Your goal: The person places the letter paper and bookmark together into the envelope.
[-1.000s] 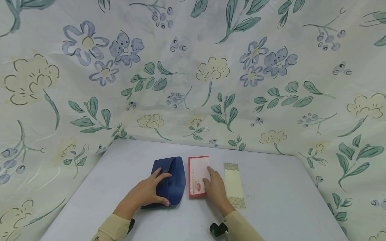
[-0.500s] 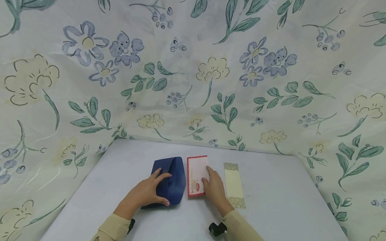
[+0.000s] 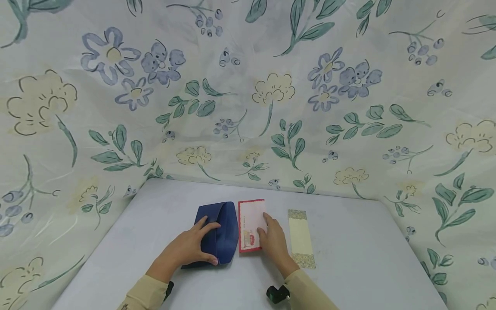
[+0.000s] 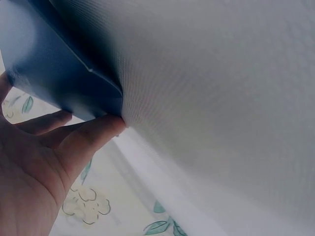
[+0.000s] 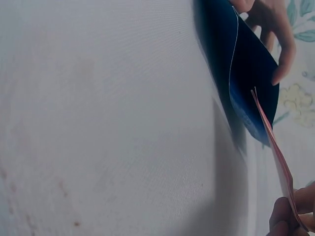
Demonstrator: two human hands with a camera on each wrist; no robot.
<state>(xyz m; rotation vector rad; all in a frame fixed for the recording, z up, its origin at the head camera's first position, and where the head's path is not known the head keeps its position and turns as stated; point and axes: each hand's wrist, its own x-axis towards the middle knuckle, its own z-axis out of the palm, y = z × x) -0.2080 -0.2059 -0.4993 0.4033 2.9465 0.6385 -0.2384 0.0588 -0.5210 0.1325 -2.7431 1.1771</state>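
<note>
A dark blue paper envelope (image 3: 228, 232) lies on the table with its flap toward the right. My left hand (image 3: 190, 245) grips it across the pocket, fingers and thumb spread to opposite edges. In the left wrist view the thumb presses the corner of the envelope (image 4: 49, 54), and its mouth gapes. Pinched by its right edge in my right hand (image 3: 276, 239) is a pale pink card (image 3: 251, 215) with a red border and a small printed picture. In the right wrist view the tip of the card (image 5: 281, 160) overlaps the gaping envelope (image 5: 256, 64).
To the right of my right hand lies a cream paper strip (image 3: 300, 237) with patterned ends. The white table (image 3: 356, 245) meets a floral-printed cloth (image 3: 236, 107) behind and at both sides. Dark wrist devices show beneath both sleeves, one by the right cuff (image 3: 278, 294).
My right hand has moved slightly left with the card, so the card's left edge is now right beside the envelope flap. The left hand and envelope have stayed in place.
</note>
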